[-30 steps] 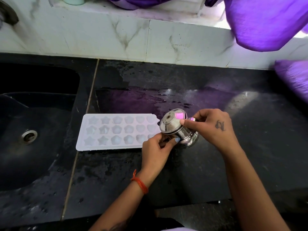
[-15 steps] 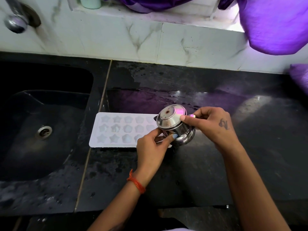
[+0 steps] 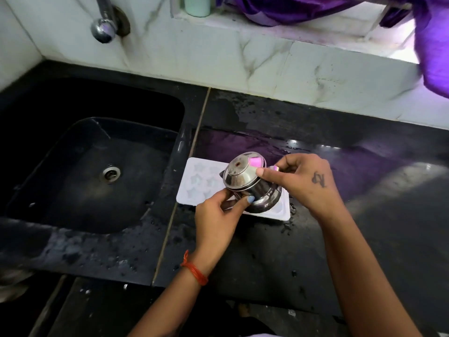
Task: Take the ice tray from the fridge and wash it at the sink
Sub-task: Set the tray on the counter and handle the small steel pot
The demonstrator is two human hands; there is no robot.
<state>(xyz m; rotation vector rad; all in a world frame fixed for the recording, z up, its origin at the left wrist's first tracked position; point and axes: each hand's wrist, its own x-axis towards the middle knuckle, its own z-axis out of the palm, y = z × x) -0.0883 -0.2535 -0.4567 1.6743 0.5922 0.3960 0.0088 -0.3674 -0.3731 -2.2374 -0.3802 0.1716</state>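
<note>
- The white ice tray, with star-shaped moulds, lay flat on the wet black countertop, just to the right of the seam beside the black sink. Its right part was hidden behind the hands and the vessel they held.
- Both hands held a small lidded steel pot tilted above the tray, with its lid facing up and to the left.
- The left hand gripped the lower body of the pot from below; its thumb, with a pale blue nail, pressed on the steel side and its fingers were curled round the near side.
- The right hand pinched the rim of the lid between thumb and forefinger; the remaining fingers were curled behind the pot. A small tattoo showed on the back of that hand.
- An orange thread bracelet circled the left wrist.
- The sink basin showed a round metal drain, and a chrome tap projected from the white marble wall above it.
- Purple cloth hung at the upper right, and a pale green container stood on the ledge.
</note>
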